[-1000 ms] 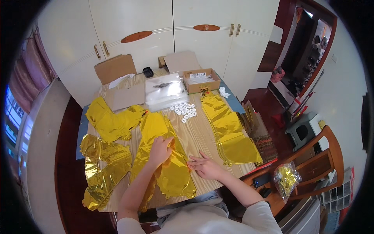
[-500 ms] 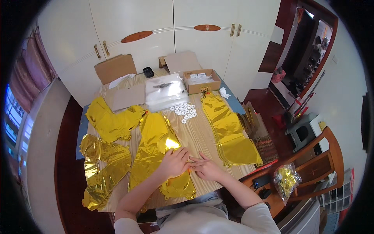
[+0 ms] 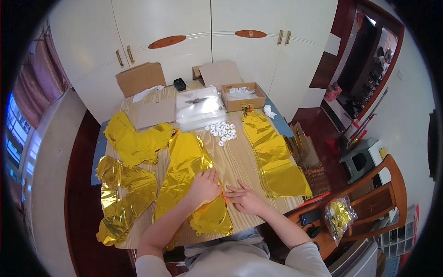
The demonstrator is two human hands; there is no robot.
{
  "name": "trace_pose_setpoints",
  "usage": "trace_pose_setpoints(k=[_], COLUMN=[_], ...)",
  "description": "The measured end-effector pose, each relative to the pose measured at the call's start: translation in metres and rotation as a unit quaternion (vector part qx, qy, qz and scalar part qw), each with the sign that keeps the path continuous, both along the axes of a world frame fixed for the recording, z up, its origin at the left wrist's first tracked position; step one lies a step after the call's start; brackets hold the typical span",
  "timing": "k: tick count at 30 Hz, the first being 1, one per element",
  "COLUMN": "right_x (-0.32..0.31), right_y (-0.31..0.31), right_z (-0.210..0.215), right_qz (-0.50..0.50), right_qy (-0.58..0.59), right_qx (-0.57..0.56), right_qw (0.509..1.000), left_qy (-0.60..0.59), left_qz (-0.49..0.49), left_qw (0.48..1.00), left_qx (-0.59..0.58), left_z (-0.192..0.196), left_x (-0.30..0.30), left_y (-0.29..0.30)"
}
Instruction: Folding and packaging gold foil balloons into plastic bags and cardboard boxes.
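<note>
A flat gold foil balloon (image 3: 177, 180) lies on the wooden table in front of me. My left hand (image 3: 206, 185) rests on its right part, palm down with the fingers stretched out. Just to the right, my right hand (image 3: 244, 199) has its fingers spread and pointing left. Its fingertips touch the balloon's right edge, where a small orange-red bit shows. Two more gold foil balloons lie at the left: an upper one (image 3: 134, 143) and a lower one (image 3: 140, 187) with a small opening. Another gold foil balloon (image 3: 272, 154) lies at the right.
Behind the balloons are white rings (image 3: 221, 131), a stack of clear plastic bags (image 3: 198, 111) and an open cardboard box (image 3: 243, 102). Crumpled white tissue (image 3: 269, 111) lies beside the box. At the right, a wooden chair (image 3: 392, 180) holds a clear bag of gold foil (image 3: 340, 216).
My left hand has shifted a little left and away from my right fingertips. The right hand stays almost in place. The whole view has moved slightly.
</note>
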State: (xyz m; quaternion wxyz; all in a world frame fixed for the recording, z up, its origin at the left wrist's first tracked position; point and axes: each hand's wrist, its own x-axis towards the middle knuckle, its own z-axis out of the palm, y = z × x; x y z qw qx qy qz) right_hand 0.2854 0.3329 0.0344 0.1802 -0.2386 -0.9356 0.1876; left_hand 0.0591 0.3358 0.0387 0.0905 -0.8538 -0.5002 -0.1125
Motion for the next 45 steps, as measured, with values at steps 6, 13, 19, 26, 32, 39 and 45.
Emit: trace_pose_setpoints(k=[6,13,19,26,32,39,45], right_x=[0.001,0.000,0.001,0.001,0.003,0.002,-0.023], right_y=[0.000,0.000,0.001,0.001,0.001,0.010,0.060], right_z=[0.000,0.000,-0.002,-0.002,-0.004,0.009,0.018], right_qz=[-0.002,-0.001,-0.001,0.004,0.006,0.039,0.062], right_qy=[0.003,-0.001,0.002,0.000,0.003,-0.023,0.022], right_qx=[0.003,-0.004,-0.015,-0.024,-0.027,-0.034,0.074], right_qw=[1.000,1.000,1.000,1.000,1.000,0.998,0.995], left_qy=[0.006,0.015,0.015,0.038,0.121,0.152,0.162], left_qz=[0.047,0.050,0.091,0.085,0.100,0.133,0.141], left_qw=[0.998,0.997,0.996,0.994,0.977,0.953,0.944], left_qx=[-0.035,0.047,0.023,-0.050,-0.145,-0.225,-0.249], left_z=[0.011,-0.007,-0.009,0.006,0.024,0.023,0.020], left_x=[-0.001,-0.011,-0.023,-0.042,-0.038,-0.027,-0.028], left_y=[0.029,0.062,0.088,0.105,0.108,0.106,0.110])
